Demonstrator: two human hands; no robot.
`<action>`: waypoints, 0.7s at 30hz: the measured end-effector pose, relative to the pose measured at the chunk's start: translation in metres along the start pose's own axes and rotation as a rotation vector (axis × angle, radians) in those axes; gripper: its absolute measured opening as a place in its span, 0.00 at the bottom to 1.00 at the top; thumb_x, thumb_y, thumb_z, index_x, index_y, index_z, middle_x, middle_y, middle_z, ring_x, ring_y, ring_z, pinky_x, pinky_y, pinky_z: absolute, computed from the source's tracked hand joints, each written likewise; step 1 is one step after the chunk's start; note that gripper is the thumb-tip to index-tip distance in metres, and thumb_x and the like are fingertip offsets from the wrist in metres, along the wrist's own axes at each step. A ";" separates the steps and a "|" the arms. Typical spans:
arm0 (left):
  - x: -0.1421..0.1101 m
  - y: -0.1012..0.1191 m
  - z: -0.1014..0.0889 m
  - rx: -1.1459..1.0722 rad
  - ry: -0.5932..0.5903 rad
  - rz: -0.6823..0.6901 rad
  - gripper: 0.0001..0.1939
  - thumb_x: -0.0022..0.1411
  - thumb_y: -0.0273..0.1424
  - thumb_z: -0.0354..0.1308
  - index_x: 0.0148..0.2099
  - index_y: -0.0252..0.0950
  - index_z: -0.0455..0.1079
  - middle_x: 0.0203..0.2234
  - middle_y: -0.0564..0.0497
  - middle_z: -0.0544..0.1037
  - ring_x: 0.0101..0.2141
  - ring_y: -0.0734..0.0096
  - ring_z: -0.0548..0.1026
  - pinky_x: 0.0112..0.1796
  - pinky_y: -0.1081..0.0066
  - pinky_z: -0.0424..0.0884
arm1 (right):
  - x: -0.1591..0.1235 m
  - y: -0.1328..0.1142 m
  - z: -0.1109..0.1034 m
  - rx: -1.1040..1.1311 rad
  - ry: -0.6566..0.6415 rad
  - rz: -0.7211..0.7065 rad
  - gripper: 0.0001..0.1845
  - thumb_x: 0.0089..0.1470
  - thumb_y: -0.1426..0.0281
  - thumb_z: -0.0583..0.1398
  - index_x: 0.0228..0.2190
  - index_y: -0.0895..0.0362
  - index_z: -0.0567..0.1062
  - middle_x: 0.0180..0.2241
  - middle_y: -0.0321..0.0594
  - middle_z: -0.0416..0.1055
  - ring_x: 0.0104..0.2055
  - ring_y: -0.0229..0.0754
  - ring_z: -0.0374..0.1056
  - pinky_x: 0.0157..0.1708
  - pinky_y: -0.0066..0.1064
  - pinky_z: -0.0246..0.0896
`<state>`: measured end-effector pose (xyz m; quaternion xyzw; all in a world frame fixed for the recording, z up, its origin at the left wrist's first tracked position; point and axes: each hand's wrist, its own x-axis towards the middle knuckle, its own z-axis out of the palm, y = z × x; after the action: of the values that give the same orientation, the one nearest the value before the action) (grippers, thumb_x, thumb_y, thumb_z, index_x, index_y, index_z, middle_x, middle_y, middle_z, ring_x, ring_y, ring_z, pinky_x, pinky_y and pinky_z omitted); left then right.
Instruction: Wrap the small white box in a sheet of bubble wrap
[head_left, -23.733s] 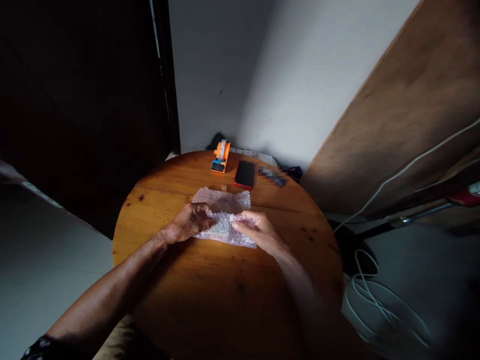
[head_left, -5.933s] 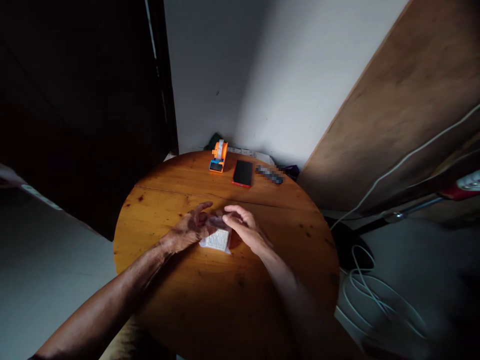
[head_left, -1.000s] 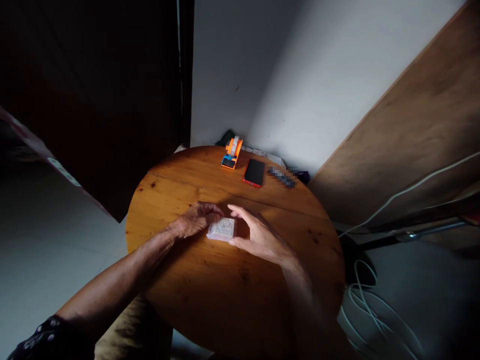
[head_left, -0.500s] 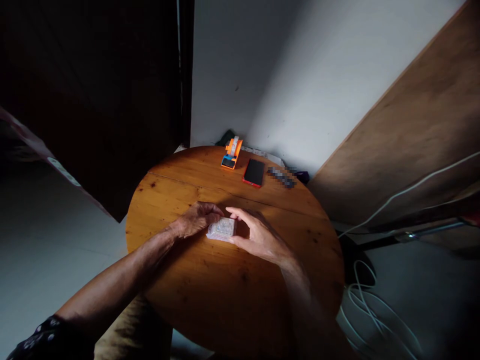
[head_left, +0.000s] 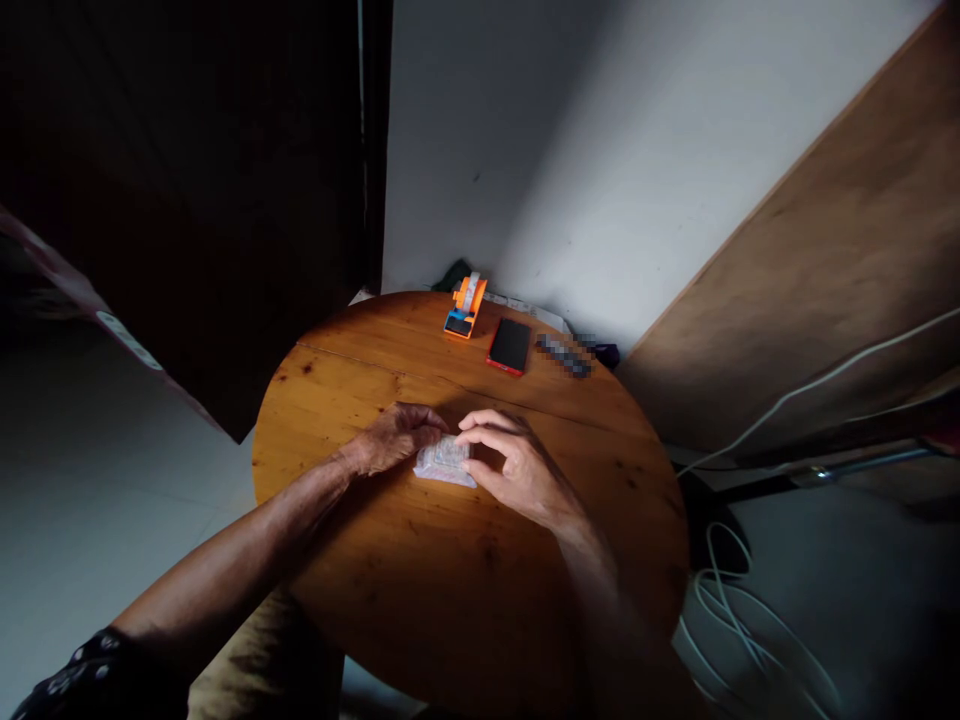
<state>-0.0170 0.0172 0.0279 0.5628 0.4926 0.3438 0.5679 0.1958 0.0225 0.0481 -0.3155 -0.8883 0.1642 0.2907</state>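
Observation:
A small packet wrapped in bubble wrap (head_left: 445, 462) lies on the round wooden table (head_left: 375, 390), near its middle. My left hand (head_left: 394, 437) rests on the packet's left edge with its fingers curled over it. My right hand (head_left: 511, 464) comes in from the right, fingers bent and pressed on the packet's top and right side. Part of the packet is hidden under both hands.
At the table's far edge stand an orange tape dispenser (head_left: 465, 306), a dark phone with a red rim (head_left: 510, 346) and a small dark object (head_left: 564, 355). A wooden board (head_left: 810, 240) leans at the right. White cables (head_left: 750, 640) coil on the floor.
My right hand has closed in from beside the packet onto its top and right side. My left hand has stayed on the left edge. The packet has not shifted.

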 end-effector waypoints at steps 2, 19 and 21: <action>0.000 -0.001 0.000 -0.008 -0.015 -0.002 0.09 0.58 0.30 0.58 0.38 0.33 0.77 0.29 0.51 0.77 0.28 0.74 0.69 0.31 0.74 0.63 | 0.000 0.001 0.005 -0.026 0.029 -0.028 0.11 0.50 0.80 0.63 0.34 0.53 0.77 0.43 0.40 0.75 0.45 0.44 0.72 0.47 0.41 0.64; 0.000 -0.002 -0.001 -0.018 -0.033 0.017 0.09 0.57 0.30 0.57 0.39 0.32 0.75 0.28 0.52 0.76 0.27 0.76 0.69 0.31 0.74 0.64 | 0.000 -0.002 0.011 -0.085 0.089 -0.096 0.08 0.52 0.78 0.62 0.31 0.53 0.77 0.41 0.38 0.77 0.42 0.43 0.72 0.44 0.38 0.62; 0.001 -0.003 -0.001 -0.022 -0.025 0.019 0.08 0.57 0.30 0.57 0.38 0.32 0.75 0.27 0.53 0.75 0.27 0.76 0.68 0.30 0.75 0.63 | 0.000 -0.002 0.015 -0.144 0.108 -0.124 0.08 0.55 0.78 0.60 0.29 0.53 0.76 0.38 0.37 0.77 0.40 0.42 0.72 0.42 0.38 0.61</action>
<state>-0.0181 0.0179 0.0245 0.5654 0.4765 0.3475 0.5766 0.1855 0.0196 0.0378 -0.2885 -0.8986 0.0644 0.3241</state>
